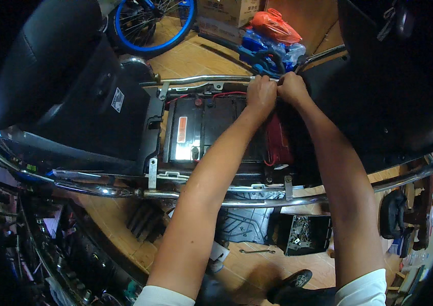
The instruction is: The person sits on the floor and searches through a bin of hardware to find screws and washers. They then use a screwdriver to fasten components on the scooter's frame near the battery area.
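Note:
Both my arms reach across the opened floor section of a scooter or electric bike. My left hand and my right hand are close together at the far chrome rail, by its right-hand bracket. The fingers of both are curled closed, and whatever they grip is hidden. Below them, a black battery with an orange label lies in the floor compartment, partly behind my left forearm. Red wires run along its far edge. A dark red box sits at the battery's right.
A near chrome rail crosses under my forearms. On the floor are a wrench, a black bin of small hardware and a black floor mat. Beyond stand a blue-rimmed wheel, a cardboard box and an orange bag.

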The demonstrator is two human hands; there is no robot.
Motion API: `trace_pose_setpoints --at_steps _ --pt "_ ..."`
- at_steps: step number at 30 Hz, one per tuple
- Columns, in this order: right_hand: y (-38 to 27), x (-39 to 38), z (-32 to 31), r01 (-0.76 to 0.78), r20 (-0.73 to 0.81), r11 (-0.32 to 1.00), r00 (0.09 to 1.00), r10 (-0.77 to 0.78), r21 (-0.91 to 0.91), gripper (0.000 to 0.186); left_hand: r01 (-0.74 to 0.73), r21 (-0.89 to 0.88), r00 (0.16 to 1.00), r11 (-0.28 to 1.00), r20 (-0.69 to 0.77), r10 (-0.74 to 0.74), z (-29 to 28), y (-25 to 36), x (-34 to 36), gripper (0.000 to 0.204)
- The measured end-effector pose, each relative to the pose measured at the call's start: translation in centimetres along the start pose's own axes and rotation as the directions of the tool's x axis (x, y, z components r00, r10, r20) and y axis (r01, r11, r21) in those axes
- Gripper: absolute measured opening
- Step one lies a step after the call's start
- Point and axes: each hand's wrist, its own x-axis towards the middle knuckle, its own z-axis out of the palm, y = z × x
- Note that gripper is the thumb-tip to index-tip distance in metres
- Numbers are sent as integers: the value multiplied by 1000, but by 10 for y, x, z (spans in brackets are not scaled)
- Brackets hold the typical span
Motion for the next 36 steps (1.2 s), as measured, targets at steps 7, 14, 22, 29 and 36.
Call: trace_pose_setpoints --at_steps 7,14,22,29,36 --pt "2 2 4 -15 -10 1000 1000 15 -4 26 -165 -50 986 985 -27 164 -24 -3 -23 13" --pt "-6 -11 -2 6 -21 1000 1000 -6 -1 21 122 59 989 991 74 -126 -73 -80 -22 30" --pt "-2 -3 1 -4 -36 1000 999 4 -7 21 95 37 990 995 100 -99 -50 -85 16 39" --pt "5 12 7 -34 -28 999 999 33 -33 28 148 -20 965 989 221 -140 -23 -44 25 37" --pt "14 15 11 123 -6 990 992 -124 -62 24 120 14 935 993 335 -118 -4 -31 24 26"
